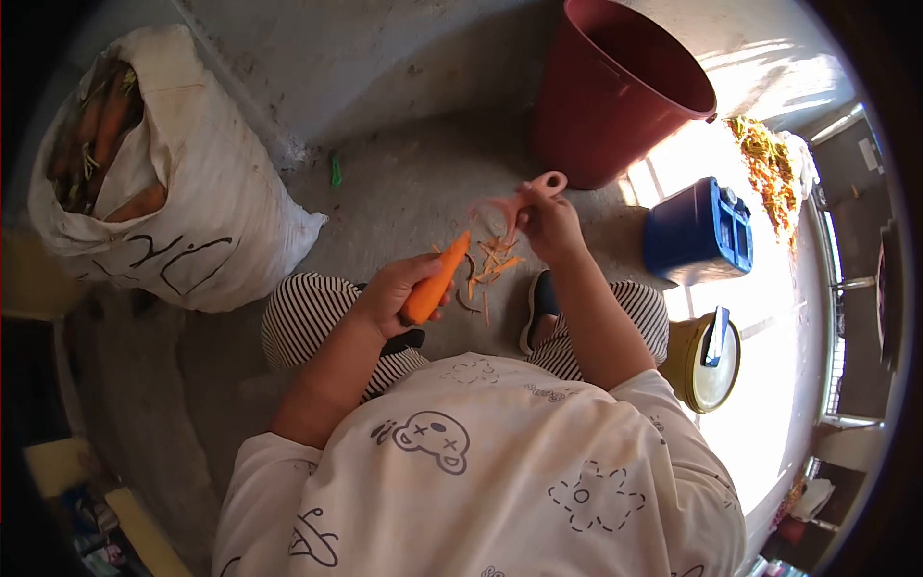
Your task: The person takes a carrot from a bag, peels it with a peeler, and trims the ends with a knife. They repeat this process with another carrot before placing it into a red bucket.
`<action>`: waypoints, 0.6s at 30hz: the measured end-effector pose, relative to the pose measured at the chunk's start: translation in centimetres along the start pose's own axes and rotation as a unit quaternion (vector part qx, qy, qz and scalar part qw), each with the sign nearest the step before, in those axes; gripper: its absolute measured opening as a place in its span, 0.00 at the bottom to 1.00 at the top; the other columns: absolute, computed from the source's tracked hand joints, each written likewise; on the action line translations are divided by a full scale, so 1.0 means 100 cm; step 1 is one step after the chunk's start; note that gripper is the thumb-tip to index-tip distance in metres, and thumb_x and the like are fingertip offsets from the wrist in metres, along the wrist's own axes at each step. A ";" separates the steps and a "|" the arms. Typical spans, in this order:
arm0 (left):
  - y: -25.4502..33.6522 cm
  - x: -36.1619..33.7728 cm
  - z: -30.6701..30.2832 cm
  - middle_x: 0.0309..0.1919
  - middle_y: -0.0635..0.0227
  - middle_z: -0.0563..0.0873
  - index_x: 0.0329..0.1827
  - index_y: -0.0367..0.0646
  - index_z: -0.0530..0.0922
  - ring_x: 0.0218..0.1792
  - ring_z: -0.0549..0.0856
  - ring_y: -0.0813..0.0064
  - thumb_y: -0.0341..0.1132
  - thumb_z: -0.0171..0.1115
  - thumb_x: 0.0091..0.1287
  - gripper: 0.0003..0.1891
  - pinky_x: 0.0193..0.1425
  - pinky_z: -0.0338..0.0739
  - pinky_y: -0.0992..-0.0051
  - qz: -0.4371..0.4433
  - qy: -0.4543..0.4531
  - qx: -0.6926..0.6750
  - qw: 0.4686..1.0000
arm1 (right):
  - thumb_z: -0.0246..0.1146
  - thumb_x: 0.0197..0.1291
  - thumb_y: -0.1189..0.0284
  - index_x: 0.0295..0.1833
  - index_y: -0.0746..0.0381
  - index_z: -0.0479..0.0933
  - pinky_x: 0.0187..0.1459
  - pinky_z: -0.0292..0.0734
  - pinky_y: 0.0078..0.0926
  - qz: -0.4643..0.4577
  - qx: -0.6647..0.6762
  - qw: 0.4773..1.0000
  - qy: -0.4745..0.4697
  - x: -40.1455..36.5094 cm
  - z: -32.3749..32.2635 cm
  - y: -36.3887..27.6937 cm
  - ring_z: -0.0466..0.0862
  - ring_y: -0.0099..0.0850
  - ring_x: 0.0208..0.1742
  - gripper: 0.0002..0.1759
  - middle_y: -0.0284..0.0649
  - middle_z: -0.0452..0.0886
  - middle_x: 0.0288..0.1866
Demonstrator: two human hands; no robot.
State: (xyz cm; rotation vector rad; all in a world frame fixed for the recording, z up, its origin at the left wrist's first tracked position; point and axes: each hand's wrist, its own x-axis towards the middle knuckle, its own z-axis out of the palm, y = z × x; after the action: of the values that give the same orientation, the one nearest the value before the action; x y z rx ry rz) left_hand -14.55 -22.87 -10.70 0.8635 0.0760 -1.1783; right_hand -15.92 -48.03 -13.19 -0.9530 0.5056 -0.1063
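Observation:
A bright orange carrot (439,280), its skin off over the visible side, is gripped by my left hand (396,288) at its thick end, the tip pointing up and away. My right hand (551,229) is closed round the handle of a pink peeler (550,183), whose forked head reaches left, just beyond the carrot's tip. Below both hands, orange and brownish carrot peelings (493,266) lie scattered on the concrete floor between my feet.
On the left leans a white sack (207,183) of unpeeled carrots (99,130). A dark red bucket (615,106) stands ahead on the right, near a blue jerrycan (687,231) and a lidded tub (707,361). A heap of peelings (769,173) lies farther right. A green scrap (335,170) is by the wall.

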 end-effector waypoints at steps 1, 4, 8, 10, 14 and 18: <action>0.004 -0.006 -0.003 0.31 0.65 0.77 0.50 0.37 0.69 0.28 0.79 0.77 0.41 0.54 0.60 0.19 0.25 0.77 0.78 0.009 -0.005 -0.009 1.000 | 0.57 0.52 0.76 0.36 0.68 0.72 0.27 0.73 0.19 -0.020 -0.025 0.998 0.061 0.008 0.000 0.001 0.74 0.23 0.23 0.07 0.37 0.74 0.28; 0.016 -0.025 -0.013 0.29 0.65 0.77 0.49 0.37 0.69 0.28 0.79 0.76 0.41 0.54 0.60 0.19 0.25 0.77 0.77 0.053 0.008 -0.033 0.998 | 0.56 0.50 0.78 0.34 0.69 0.73 0.29 0.73 0.20 -0.016 -0.221 0.975 0.024 0.008 0.016 0.008 0.77 0.26 0.28 0.06 0.39 0.76 0.30; 0.028 -0.049 -0.022 0.29 0.65 0.77 0.49 0.40 0.69 0.28 0.79 0.77 0.42 0.54 0.60 0.19 0.26 0.77 0.76 0.112 0.044 -0.043 0.992 | 0.57 0.48 0.73 0.43 0.57 0.74 0.39 0.74 0.28 -0.081 -0.605 0.728 -0.311 -0.044 0.097 0.053 0.79 0.36 0.35 0.13 0.44 0.78 0.33; 0.036 -0.057 -0.024 0.30 0.66 0.77 0.50 0.41 0.69 0.28 0.78 0.77 0.42 0.53 0.60 0.19 0.27 0.77 0.77 0.145 0.026 -0.039 0.988 | 0.60 0.46 0.69 0.47 0.55 0.73 0.45 0.71 0.35 -0.122 -0.642 0.636 -0.410 -0.070 0.122 0.079 0.78 0.35 0.41 0.18 0.41 0.79 0.35; 0.045 -0.072 -0.024 0.31 0.67 0.76 0.50 0.41 0.67 0.30 0.77 0.78 0.42 0.53 0.62 0.18 0.29 0.76 0.78 0.207 -0.001 -0.013 0.978 | 0.63 0.39 0.66 0.46 0.55 0.73 0.48 0.70 0.37 -0.151 -0.658 0.529 -0.514 -0.101 0.149 0.102 0.77 0.37 0.45 0.23 0.40 0.78 0.39; 0.047 -0.073 -0.021 0.30 0.66 0.77 0.51 0.43 0.67 0.29 0.77 0.76 0.40 0.53 0.62 0.17 0.31 0.76 0.75 0.215 0.019 0.020 0.976 | 0.65 0.36 0.66 0.41 0.58 0.73 0.40 0.70 0.36 -0.067 -0.685 0.541 -0.484 -0.084 0.136 0.115 0.77 0.38 0.38 0.21 0.42 0.77 0.32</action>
State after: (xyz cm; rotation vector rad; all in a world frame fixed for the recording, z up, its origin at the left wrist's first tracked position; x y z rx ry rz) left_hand -12.92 -15.40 -6.13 0.8846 -0.1005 -0.7596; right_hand -18.55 -28.50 -12.91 -2.3560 -0.7571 0.8098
